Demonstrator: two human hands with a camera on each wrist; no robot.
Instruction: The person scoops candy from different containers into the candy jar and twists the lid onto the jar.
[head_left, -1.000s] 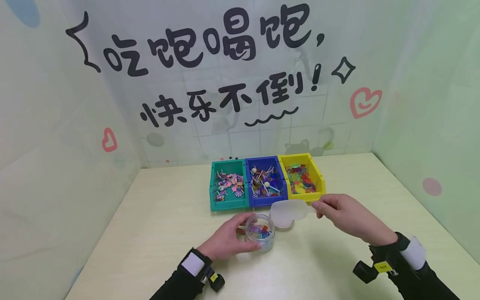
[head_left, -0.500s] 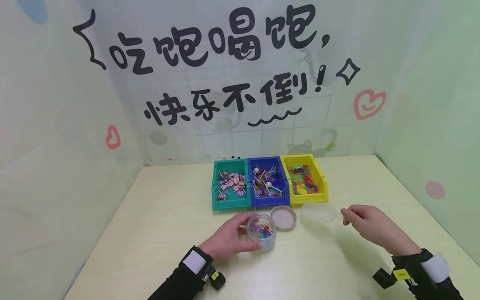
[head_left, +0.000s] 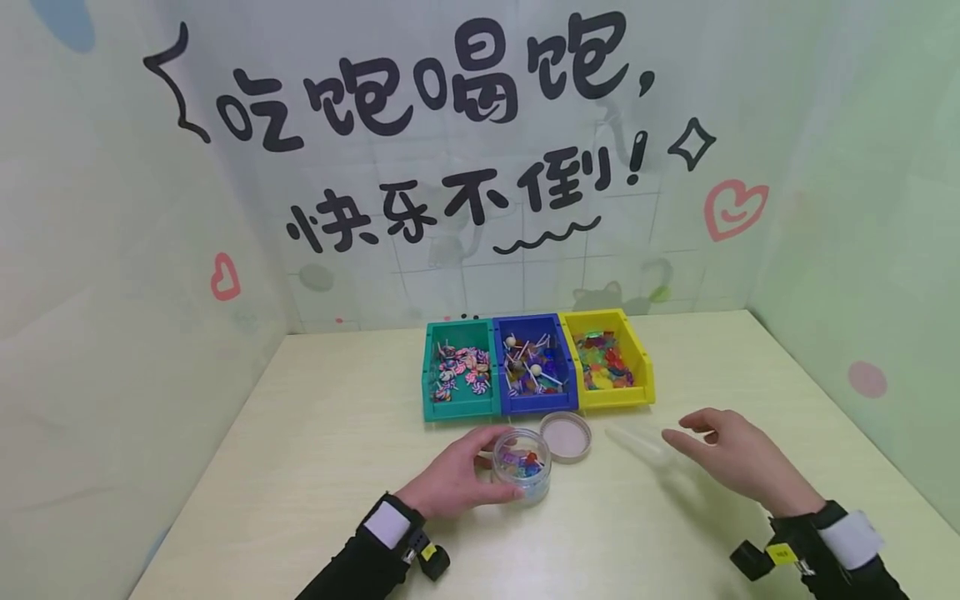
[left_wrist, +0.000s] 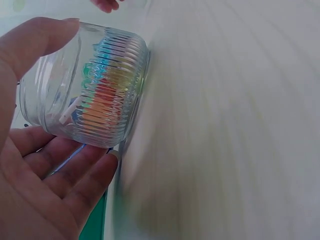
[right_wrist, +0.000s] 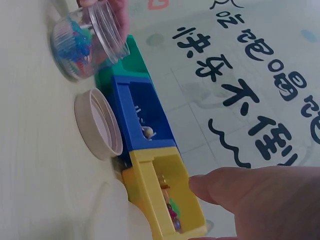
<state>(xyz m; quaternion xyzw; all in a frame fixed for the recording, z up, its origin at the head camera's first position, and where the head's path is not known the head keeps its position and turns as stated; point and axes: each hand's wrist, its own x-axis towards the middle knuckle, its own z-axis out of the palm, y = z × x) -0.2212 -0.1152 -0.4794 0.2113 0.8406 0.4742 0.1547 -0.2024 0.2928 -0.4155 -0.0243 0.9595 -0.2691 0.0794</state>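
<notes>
A clear ribbed jar (head_left: 521,468) stands upright with small colourful pieces inside. My left hand (head_left: 461,479) grips it round the side, the thumb on the near side and the fingers on the far side. In the left wrist view the jar (left_wrist: 90,82) shows blue, green and red pieces and a white stick. My right hand (head_left: 738,458) hovers at the right, thumb and fingers parted, nothing between them. A whitish translucent scoop (head_left: 641,443) lies just left of its fingertips; its handle is hard to make out. The right wrist view shows part of the scoop (right_wrist: 117,215).
Behind the jar stand a green bin (head_left: 461,408) with swirl lollipop pieces, a blue bin (head_left: 538,403) with stick lollipops, and a yellow bin (head_left: 617,398) with translucent coloured pieces. A round pinkish lid (head_left: 566,437) lies beside the jar. A printed wall rises behind.
My right hand has moved right with the scoop, away from over the lid and the yellow bin, and has let it go. The left hand keeps holding the jar in place.
</notes>
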